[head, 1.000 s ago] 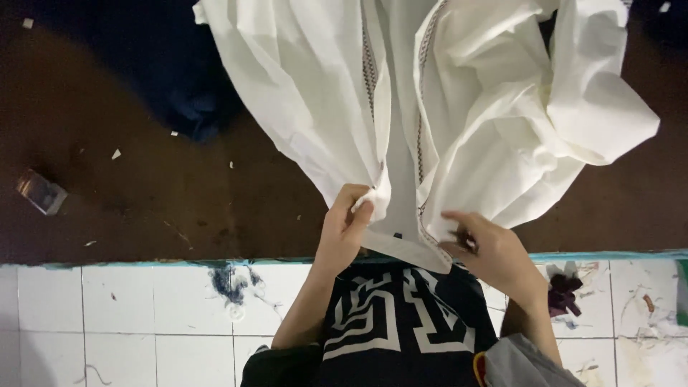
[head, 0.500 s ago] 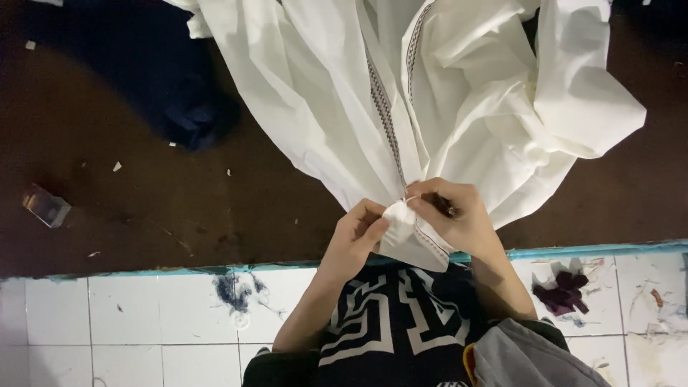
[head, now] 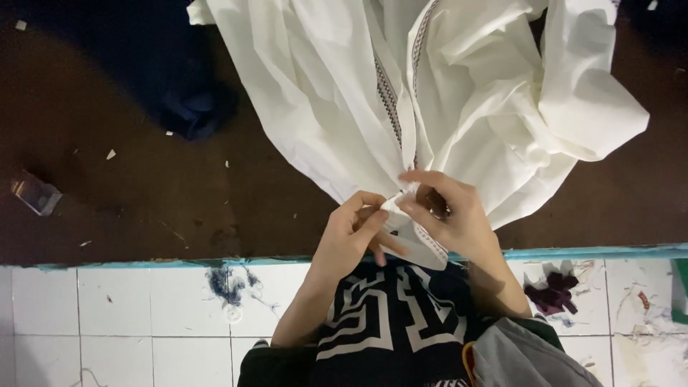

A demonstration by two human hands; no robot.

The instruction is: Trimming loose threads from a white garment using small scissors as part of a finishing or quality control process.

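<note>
- The white cloth lies in big folds on the dark table, and its near end hangs over the edge toward the person.
- A thin stitched strip with a dark pattern runs down the middle of the cloth to the hands.
- Both hands meet at the near tip of the cloth, just above the blue table edge.
- The left hand has its thumb and fingers pressed together on a small white fold at the tip.
- The right hand pinches the same tip from the other side, with its top finger held out straight.
- It may be holding something tiny there, but that spot is too dark and small to tell.
- The step in hand looks like small, close work on the end of the strip.
- The next move would need both pinches to stay tight and the fingers to move slowly, so the fold does not slip.
- A dark blue cloth lies on the table to the left, well apart.
- A small flat box sits at the far left.
- Below is a white tile floor with scraps of thread.
</note>
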